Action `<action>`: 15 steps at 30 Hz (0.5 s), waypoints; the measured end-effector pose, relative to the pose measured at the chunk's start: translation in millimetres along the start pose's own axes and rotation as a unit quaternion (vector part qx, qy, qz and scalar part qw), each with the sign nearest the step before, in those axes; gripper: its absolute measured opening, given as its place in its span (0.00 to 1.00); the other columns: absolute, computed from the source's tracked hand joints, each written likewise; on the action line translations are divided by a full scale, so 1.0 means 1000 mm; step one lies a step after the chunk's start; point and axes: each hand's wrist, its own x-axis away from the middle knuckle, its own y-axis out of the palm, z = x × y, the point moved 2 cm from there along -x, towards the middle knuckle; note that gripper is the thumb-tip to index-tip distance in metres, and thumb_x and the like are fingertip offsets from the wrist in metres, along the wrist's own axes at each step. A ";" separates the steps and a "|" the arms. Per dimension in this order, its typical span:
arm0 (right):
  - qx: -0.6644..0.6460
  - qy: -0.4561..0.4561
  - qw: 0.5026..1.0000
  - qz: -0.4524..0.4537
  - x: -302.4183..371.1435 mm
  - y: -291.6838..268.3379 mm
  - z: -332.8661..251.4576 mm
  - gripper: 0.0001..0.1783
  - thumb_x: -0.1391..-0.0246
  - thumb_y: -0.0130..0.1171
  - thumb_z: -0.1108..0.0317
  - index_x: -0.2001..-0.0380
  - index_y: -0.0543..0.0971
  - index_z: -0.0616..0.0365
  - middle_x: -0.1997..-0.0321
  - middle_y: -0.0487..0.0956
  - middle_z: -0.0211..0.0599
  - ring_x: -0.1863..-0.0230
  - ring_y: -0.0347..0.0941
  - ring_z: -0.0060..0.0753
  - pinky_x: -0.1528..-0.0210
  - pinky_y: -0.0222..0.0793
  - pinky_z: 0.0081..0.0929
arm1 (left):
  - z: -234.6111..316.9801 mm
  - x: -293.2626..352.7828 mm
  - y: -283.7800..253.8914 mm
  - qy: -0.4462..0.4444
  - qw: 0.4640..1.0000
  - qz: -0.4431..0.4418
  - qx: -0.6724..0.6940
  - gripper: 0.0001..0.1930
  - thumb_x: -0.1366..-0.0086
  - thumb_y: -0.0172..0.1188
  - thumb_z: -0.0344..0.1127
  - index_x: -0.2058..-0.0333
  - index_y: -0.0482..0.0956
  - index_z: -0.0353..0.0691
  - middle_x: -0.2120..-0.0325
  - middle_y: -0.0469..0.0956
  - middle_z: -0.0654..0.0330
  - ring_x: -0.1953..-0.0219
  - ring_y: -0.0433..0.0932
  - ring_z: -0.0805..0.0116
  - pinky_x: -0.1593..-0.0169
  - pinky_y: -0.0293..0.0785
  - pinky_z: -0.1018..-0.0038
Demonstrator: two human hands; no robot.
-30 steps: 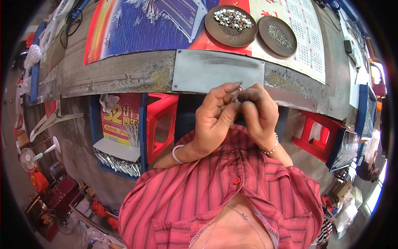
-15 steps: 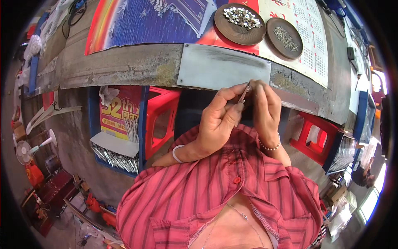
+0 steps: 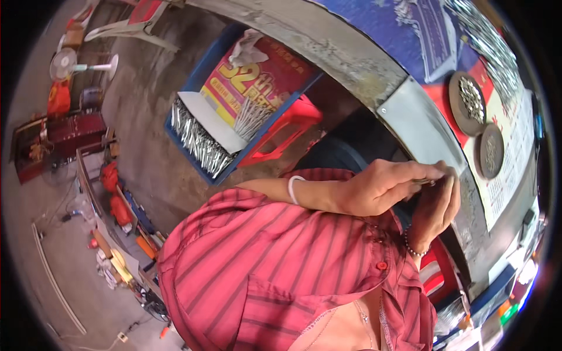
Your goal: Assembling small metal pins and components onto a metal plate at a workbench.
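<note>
Close in front of my striped shirt, both hands meet over the table's near edge. My left hand, with a white band on its wrist, pinches a small slim metal piece, mostly covered by the fingers. Against its tip my right hand is closed, fingers bent together; what lies in them is hidden. Just beyond is a grey metal plate fixed to the table edge. Farther right sit a brown dish of small shiny metal parts and a smaller brown dish of finer bits.
Thin silver strips lie heaped on the poster at the upper right. Below the table, a blue crate holds many silver metal pieces, beside a red plastic stool. A fan stands at the far left.
The view has swung left and tilted, so the table now slants down to the right and the silver strips have come into sight. My hands stay together around the slim metal piece.
</note>
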 end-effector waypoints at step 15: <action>0.227 -0.162 0.928 -0.246 -0.018 0.024 -0.007 0.22 0.38 0.44 0.54 0.67 0.71 0.66 0.67 0.70 0.44 0.69 0.68 0.39 0.65 0.65 0.28 | -0.013 0.137 -0.294 -0.273 0.764 0.215 -0.544 0.12 0.43 0.56 0.30 0.61 0.76 0.32 0.73 0.79 0.53 0.70 0.79 0.69 0.66 0.73 0.75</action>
